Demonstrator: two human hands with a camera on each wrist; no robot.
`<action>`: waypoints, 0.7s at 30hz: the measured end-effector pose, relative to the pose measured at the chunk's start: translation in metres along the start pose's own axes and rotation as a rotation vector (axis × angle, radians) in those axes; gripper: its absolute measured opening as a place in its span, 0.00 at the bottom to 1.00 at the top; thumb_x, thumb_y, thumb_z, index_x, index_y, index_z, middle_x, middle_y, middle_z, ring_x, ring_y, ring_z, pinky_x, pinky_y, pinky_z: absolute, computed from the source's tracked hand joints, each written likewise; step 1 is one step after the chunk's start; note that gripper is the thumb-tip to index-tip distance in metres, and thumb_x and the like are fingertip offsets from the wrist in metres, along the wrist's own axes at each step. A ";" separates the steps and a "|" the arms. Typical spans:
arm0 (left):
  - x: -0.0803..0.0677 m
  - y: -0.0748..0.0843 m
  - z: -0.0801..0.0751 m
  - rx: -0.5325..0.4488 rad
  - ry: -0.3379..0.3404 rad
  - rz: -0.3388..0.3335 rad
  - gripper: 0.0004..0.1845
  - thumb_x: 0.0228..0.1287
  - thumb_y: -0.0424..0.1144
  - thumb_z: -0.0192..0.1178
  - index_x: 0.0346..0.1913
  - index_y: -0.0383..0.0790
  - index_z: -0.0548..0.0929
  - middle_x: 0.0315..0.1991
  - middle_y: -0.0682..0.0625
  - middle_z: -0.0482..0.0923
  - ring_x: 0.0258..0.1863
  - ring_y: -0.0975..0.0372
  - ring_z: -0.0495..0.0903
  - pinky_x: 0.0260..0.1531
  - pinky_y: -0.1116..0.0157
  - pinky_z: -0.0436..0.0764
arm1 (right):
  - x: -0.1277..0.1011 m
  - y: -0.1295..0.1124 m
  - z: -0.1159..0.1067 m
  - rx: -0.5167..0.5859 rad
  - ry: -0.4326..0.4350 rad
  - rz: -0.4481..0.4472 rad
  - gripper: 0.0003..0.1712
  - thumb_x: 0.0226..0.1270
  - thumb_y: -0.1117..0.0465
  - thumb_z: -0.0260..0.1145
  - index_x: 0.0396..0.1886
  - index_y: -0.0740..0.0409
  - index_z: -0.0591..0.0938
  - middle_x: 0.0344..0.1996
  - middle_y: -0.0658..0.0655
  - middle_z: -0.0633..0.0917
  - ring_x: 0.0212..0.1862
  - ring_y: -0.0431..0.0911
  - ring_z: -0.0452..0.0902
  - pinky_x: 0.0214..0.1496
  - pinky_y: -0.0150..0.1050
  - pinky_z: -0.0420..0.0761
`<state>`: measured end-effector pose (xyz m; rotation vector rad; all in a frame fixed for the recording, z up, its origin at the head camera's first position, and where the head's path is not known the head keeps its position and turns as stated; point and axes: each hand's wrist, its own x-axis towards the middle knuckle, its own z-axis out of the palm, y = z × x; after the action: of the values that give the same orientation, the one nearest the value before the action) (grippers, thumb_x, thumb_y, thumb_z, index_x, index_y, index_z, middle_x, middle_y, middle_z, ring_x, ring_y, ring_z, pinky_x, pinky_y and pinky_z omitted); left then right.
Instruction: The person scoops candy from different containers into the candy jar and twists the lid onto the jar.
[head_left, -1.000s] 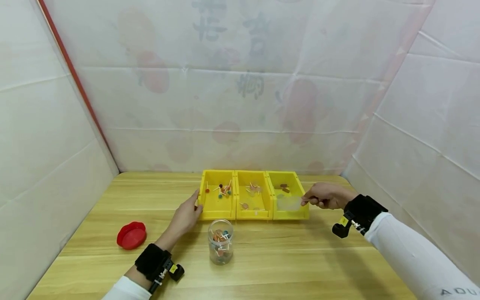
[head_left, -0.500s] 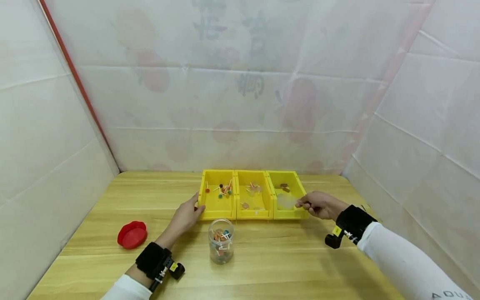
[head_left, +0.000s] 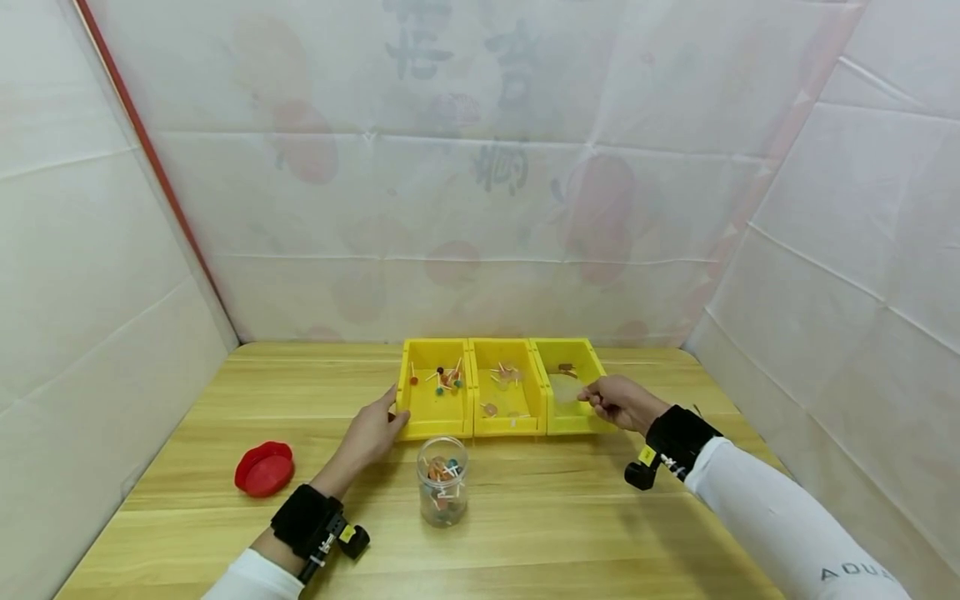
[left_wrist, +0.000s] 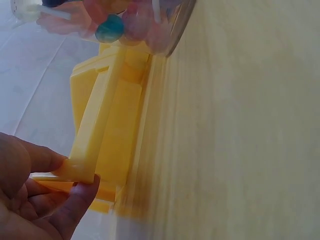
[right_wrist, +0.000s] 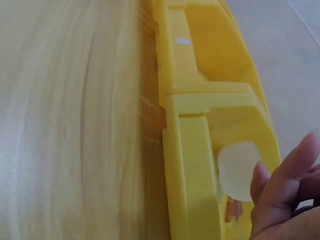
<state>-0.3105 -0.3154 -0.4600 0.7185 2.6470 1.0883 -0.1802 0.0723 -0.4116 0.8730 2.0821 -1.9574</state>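
Far left: a red lid (head_left: 263, 469) is lying on the wooden table (head_left: 570, 517), well apart from everything else.

Left of centre: the left hand (head_left: 372, 434) is gripping the near left corner of the left bin (head_left: 435, 410); in the left wrist view the thumb and fingers (left_wrist: 75, 200) are pinching that corner of the left bin (left_wrist: 100, 145). Lollipops (head_left: 447, 380) are lying in this bin.

Centre, nearer the person: a clear jar (head_left: 442, 482) is standing upright on the table just in front of the bins, open-mouthed and holding lollipops. In the left wrist view the jar (left_wrist: 125, 25) is showing just beside the bin's front.

Centre: the middle bin (head_left: 509, 417) is touching its neighbours on both sides and is holding several lollipops.

Right of centre: the right hand (head_left: 619, 402) is hovering at the right bin (head_left: 576, 423), its curled fingers pinching a pale translucent disc (head_left: 565, 389) by a thin stick. The disc is hanging over this bin's near part. In the right wrist view the disc (right_wrist: 237, 170) is sitting just inside the rim of the right bin (right_wrist: 190, 165), beside the fingertips (right_wrist: 272, 185). Brown sweets (head_left: 567, 368) are lying at the bin's far end.
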 end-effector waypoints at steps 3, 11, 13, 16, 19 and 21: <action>-0.001 0.000 -0.002 -0.001 0.001 0.000 0.34 0.72 0.37 0.57 0.75 0.32 0.57 0.45 0.37 0.82 0.28 0.60 0.76 0.22 0.66 0.75 | -0.001 0.003 0.009 -0.117 0.031 -0.073 0.13 0.76 0.68 0.47 0.49 0.73 0.74 0.26 0.55 0.77 0.18 0.38 0.64 0.24 0.30 0.72; 0.001 0.000 -0.003 -0.016 -0.004 0.001 0.35 0.72 0.38 0.57 0.75 0.31 0.56 0.54 0.33 0.78 0.28 0.60 0.76 0.20 0.65 0.74 | 0.010 0.006 0.025 0.037 0.021 -0.023 0.21 0.80 0.66 0.43 0.64 0.75 0.66 0.22 0.51 0.74 0.20 0.36 0.64 0.23 0.26 0.70; 0.001 0.000 -0.002 -0.020 -0.010 0.000 0.34 0.72 0.38 0.57 0.75 0.32 0.56 0.53 0.33 0.79 0.27 0.60 0.76 0.19 0.65 0.73 | 0.015 0.006 0.026 0.080 0.027 -0.015 0.21 0.79 0.66 0.42 0.65 0.74 0.65 0.21 0.50 0.73 0.19 0.36 0.64 0.21 0.25 0.70; -0.001 0.001 0.000 -0.033 -0.013 0.006 0.34 0.72 0.38 0.57 0.75 0.33 0.56 0.51 0.34 0.80 0.25 0.60 0.75 0.19 0.65 0.73 | 0.021 0.007 0.028 0.081 0.030 -0.034 0.20 0.79 0.66 0.41 0.62 0.75 0.67 0.21 0.51 0.72 0.20 0.36 0.64 0.22 0.25 0.69; -0.002 0.001 0.002 -0.040 -0.013 0.004 0.35 0.73 0.39 0.56 0.75 0.33 0.56 0.50 0.34 0.80 0.24 0.60 0.74 0.19 0.65 0.73 | 0.025 0.012 0.029 0.096 0.037 -0.058 0.19 0.80 0.66 0.40 0.59 0.75 0.69 0.21 0.51 0.71 0.21 0.36 0.63 0.21 0.26 0.69; -0.003 0.001 0.002 -0.037 -0.008 0.008 0.35 0.72 0.39 0.57 0.75 0.32 0.56 0.50 0.34 0.80 0.25 0.61 0.74 0.20 0.65 0.73 | 0.025 0.016 0.029 0.135 0.033 -0.071 0.18 0.81 0.65 0.41 0.58 0.75 0.69 0.22 0.51 0.72 0.20 0.36 0.63 0.21 0.25 0.69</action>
<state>-0.3070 -0.3148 -0.4609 0.7249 2.6126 1.1314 -0.2008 0.0517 -0.4419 0.8725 2.0454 -2.1566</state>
